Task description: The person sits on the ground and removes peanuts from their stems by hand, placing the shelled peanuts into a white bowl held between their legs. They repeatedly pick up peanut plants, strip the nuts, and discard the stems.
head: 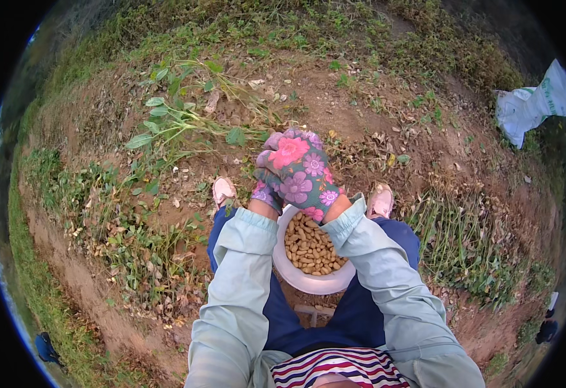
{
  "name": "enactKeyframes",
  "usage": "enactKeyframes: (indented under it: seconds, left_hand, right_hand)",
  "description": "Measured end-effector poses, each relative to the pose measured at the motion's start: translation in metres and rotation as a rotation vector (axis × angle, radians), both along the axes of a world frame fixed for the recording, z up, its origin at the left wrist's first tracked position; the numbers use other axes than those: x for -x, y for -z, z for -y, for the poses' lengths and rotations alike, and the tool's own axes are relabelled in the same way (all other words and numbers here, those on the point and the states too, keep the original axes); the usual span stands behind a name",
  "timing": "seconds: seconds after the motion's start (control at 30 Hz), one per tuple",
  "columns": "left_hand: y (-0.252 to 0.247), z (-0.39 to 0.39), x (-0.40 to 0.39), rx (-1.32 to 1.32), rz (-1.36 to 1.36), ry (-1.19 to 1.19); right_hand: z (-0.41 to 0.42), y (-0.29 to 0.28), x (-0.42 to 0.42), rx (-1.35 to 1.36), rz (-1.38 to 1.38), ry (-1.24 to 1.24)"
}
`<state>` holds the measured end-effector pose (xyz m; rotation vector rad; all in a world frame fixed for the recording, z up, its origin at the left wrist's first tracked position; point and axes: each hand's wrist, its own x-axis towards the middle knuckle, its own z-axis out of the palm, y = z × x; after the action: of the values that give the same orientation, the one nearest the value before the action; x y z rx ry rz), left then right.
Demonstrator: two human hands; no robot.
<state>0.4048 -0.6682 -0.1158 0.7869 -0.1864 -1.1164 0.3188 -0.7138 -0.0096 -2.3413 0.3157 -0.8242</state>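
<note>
Both my hands wear floral-patterned gloves and meet over the far rim of a pale basin [312, 284] of unshelled peanuts [312, 247]. My right hand [303, 169] lies mostly over my left hand [267, 185] and hides much of it. Green peanut plants [181, 123] stretch from the left up to my hands, their root ends near the gloved fingers. The fingertips are covered, so what either hand grips cannot be made out. The basin sits between my legs, its far part hidden by my hands and forearms.
Heaps of peanut plants lie at the left [142, 252] and the right [462, 242]. A white woven sack [535, 104] stands at the upper right. My pink shoes [224, 191] flank the basin. Dry leaves and low weeds cover parts of the reddish soil.
</note>
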Motion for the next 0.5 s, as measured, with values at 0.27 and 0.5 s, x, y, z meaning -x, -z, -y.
enactKeyframes:
  seconds: [0.27,0.5]
  left_hand:
    - [-0.039,-0.005,-0.015,-0.065,-0.152,0.078]
    - [-0.044,-0.005,-0.018,0.039,-0.218,-0.045]
  right_hand:
    - [0.080,-0.010,0.061,-0.834,0.709,0.433]
    - [0.113,0.010,0.109,-0.095,0.315,0.807]
